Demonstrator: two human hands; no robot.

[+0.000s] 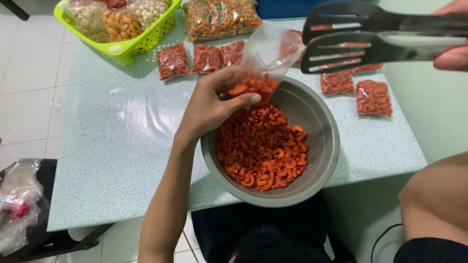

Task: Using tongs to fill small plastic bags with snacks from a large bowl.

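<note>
the left hand (214,104) pinches a small clear plastic bag (265,53) by its lower part, thumb across the front and fingers curled behind, over the far rim of a grey metal bowl (321,146). the bag's long axis runs on a slant: its filled bottom, packed with orange elbow snacks, sits low against the thumb, and its empty, open mouth points up and away to the right, toward the far edge of the table (122,146). the bowl stands at the near edge of the table, partly overhanging it, and holds a heap of loose orange elbow snacks (263,151) gathered on its left and near side.

the right hand (456,48) shows only at the right border of the view, fingers closed around the handle of black slotted tongs (351,41). the tongs lie nearly level, their long axis running left to right, the two flat slotted blades pointing left toward the bag's mouth and standing slightly apart, one above the other.

beyond the bowl, a row of sealed small packets (204,58) of the same orange snacks lies toward the far edge, and more sealed packets (373,97) lie near the right edge. a green basket (122,48) of bagged snacks stands at the far left corner, just beside a large bag of mixed coloured snacks (219,19) at the far edge.
</note>
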